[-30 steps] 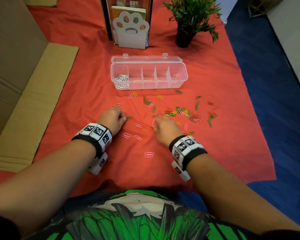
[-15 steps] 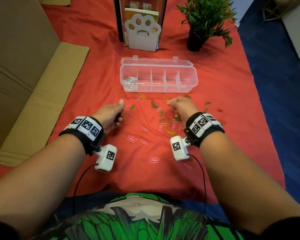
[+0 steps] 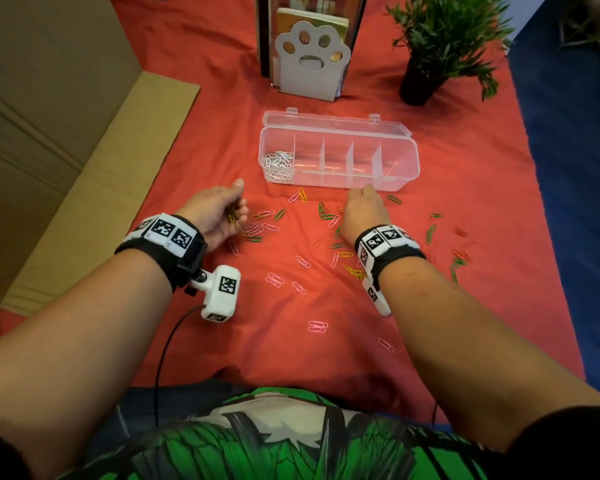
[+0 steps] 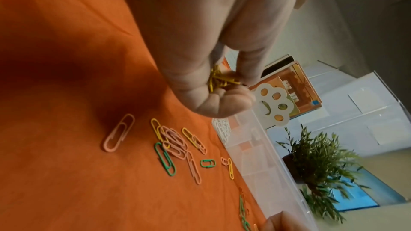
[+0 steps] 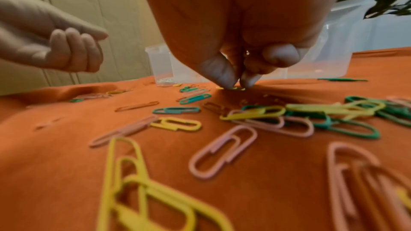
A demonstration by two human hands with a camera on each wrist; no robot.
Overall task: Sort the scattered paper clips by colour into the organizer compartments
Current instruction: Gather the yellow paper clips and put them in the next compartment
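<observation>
A clear organizer (image 3: 340, 181) lies open on the red cloth, with white clips (image 3: 278, 166) in its leftmost compartment; the other compartments look empty. Pink, green, yellow and orange clips (image 3: 329, 237) are scattered in front of it. My left hand (image 3: 222, 213) hovers left of the organizer, fingers curled round a bunch of yellow clips (image 4: 219, 80). My right hand (image 3: 364, 209) reaches down just before the organizer's front wall, thumb and forefinger pinching a yellow clip (image 5: 235, 88) that lies on the cloth.
A paw-shaped white bookend (image 3: 310, 64) with books stands behind the organizer, a potted plant (image 3: 440, 46) at the back right. Cardboard (image 3: 66, 168) lies along the left. The cloth ends at blue floor (image 3: 575, 202) on the right.
Both hands have moved forward toward the organizer. The right hand has come down onto a yellow clip near its front wall; the left keeps its yellow clips.
</observation>
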